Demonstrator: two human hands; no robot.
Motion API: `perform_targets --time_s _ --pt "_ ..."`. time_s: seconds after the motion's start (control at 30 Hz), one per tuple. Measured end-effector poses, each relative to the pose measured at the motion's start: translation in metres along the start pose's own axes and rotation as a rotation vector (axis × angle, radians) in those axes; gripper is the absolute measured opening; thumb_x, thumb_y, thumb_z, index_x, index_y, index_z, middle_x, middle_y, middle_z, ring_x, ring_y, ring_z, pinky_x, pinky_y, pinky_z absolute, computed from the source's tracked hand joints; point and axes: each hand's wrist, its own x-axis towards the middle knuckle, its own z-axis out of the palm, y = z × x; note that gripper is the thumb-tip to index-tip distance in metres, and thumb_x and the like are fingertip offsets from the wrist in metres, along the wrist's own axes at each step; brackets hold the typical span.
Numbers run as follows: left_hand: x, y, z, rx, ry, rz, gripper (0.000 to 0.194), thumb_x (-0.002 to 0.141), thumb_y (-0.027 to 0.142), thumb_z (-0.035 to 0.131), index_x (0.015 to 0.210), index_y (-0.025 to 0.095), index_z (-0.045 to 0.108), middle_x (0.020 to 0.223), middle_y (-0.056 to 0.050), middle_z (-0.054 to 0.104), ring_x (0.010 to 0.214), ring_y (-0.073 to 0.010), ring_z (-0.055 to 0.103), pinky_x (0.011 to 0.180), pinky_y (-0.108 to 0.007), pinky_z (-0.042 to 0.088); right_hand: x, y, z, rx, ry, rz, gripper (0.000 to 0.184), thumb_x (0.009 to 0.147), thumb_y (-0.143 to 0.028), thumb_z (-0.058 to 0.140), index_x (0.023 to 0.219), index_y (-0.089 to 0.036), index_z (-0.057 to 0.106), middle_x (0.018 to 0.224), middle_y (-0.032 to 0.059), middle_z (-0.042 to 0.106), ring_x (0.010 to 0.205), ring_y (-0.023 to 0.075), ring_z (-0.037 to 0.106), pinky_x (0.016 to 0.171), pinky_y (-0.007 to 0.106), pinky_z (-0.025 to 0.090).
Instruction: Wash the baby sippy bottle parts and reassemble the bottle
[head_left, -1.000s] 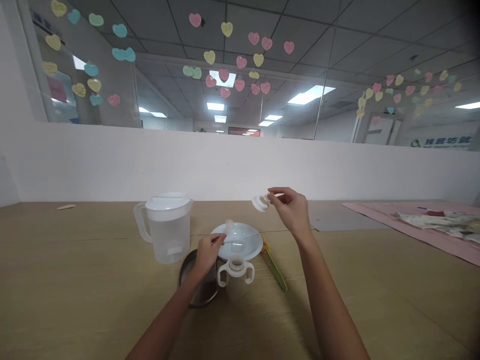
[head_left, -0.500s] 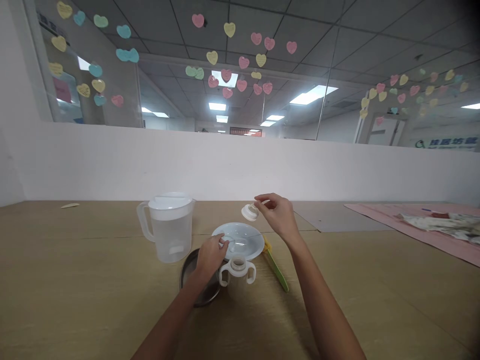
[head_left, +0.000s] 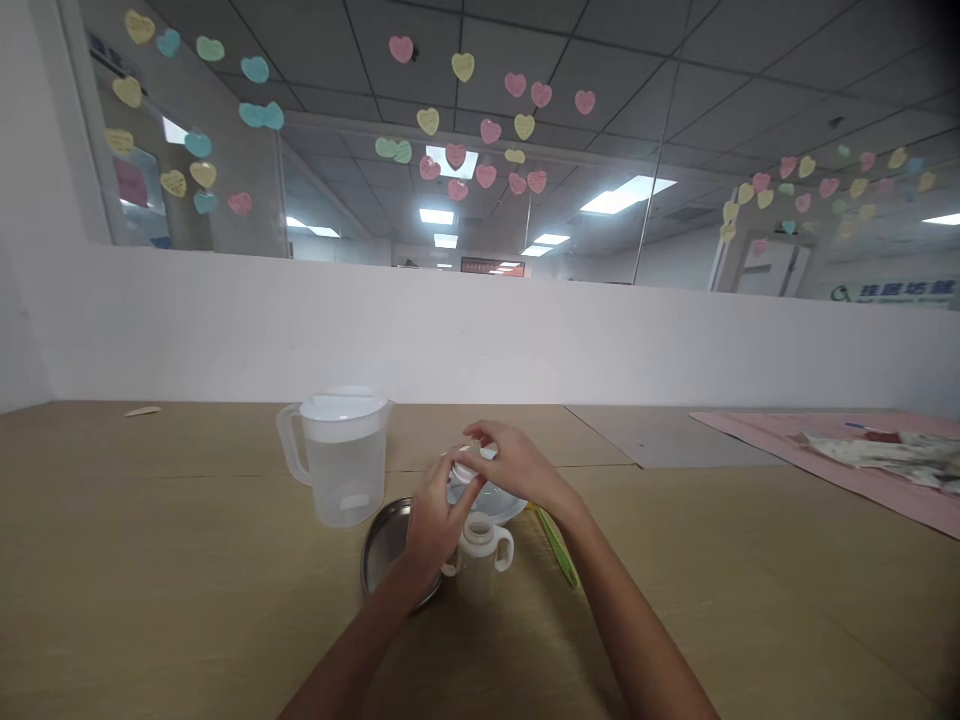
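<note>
1. Lying far left of the two-handled bottle (head_left: 478, 575) and beyond it, a thin pale sliver (head_left: 142, 411) rests on the desk (head_left: 187, 560).
2. Nearer the bottle on that same side stands a translucent pitcher (head_left: 345, 470), upright, white lid on, handle pointing away from the bottle.
3. Just left of the bottle sits a round metal dish (head_left: 384, 548), partly hidden by the left forearm.
4. The left hand (head_left: 433, 515) is above and just left of the bottle, its fingers clamped on a white cap (head_left: 466, 468).
5. That cap is held in the air above and beyond the bottle's uncovered mouth, apart from it; the bottle itself stands upright.
6. Just behind the bottle is a pale bowl (head_left: 504, 505), half covered by the hands.
7. The right hand (head_left: 517, 467), above and right of the bottle, has its fingers closed on the same cap.
8. Right of the bottle lies a green-handled utensil (head_left: 556, 550).
9. Far right of the bottle spreads a pink cloth (head_left: 787, 465).
</note>
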Motion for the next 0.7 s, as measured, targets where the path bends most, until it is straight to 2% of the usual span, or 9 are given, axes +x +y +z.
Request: perform_targets --time_s 0.13,0.3,0.4,0.53,0.63,0.7 --pt "-0.002 0.0 -0.001 -0.023 -0.021 0.062 0.03 0.083 0.035 0.046 0.11 0.022 0.05 0.106 -0.005 0.055 0.098 -0.0168 0.051 0.082 -0.028 0.041 -0.002 0.004 -0.006 0.022 -0.18 -0.022 0.029 0.079 -0.034 0.049 0.095 -0.015 0.064 0.077 0.0038 0.064 0.068 0.0133 0.057 0.065 0.026 0.043" --pt "-0.006 -0.009 0.001 0.071 -0.035 0.168 0.037 0.082 0.035 0.049 0.117 0.023 0.046 0.108 -0.007 0.054 0.099 -0.0184 0.052 0.083 -0.031 0.042 -0.002 0.014 -0.017 0.317 -0.404 -0.015 0.035 0.081 -0.036 0.047 0.104 -0.014 0.062 0.085 0.0047 0.066 0.066 0.014 0.061 0.059 0.024 0.047" --pt "-0.009 -0.013 0.001 0.105 -0.037 0.218 0.041 0.082 0.034 0.049 0.121 0.025 0.042 0.109 -0.008 0.053 0.099 -0.0192 0.051 0.083 -0.032 0.042 -0.002 0.02 -0.023 0.424 -0.471 0.044 0.04 0.077 -0.04 0.054 0.107 -0.015 0.061 0.088 0.0049 0.066 0.063 0.0151 0.063 0.06 0.027 0.05" --pt "-0.012 -0.011 0.0 0.136 -0.115 0.29 0.043 0.083 0.034 0.047 0.124 0.024 0.04 0.112 -0.01 0.052 0.103 -0.0205 0.05 0.086 -0.033 0.042 -0.002 0.03 -0.027 0.542 -0.47 0.123 0.041 0.074 -0.043 0.056 0.103 -0.015 0.063 0.092 0.0051 0.066 0.068 0.0154 0.063 0.061 0.028 0.053" --pt "-0.012 -0.009 0.001 0.141 -0.154 0.318 0.044 0.084 0.034 0.044 0.125 0.022 0.039 0.117 -0.01 0.049 0.11 -0.0212 0.046 0.091 -0.033 0.039 0.001 0.044 -0.025 0.629 -0.378 0.212 0.041 0.075 -0.042 0.056 0.103 -0.013 0.061 0.083 0.0054 0.067 0.071 0.0147 0.063 0.063 0.029 0.054" --pt "-0.009 -0.011 0.003 0.15 -0.14 0.244 0.044 0.084 0.036 0.042 0.126 0.022 0.038 0.119 -0.01 0.048 0.111 -0.0207 0.046 0.092 -0.033 0.039 0.004 0.056 -0.021 0.617 -0.279 0.268 0.038 0.077 -0.042 0.054 0.1 -0.012 0.061 0.079 0.0058 0.066 0.068 0.0131 0.063 0.063 0.027 0.054"
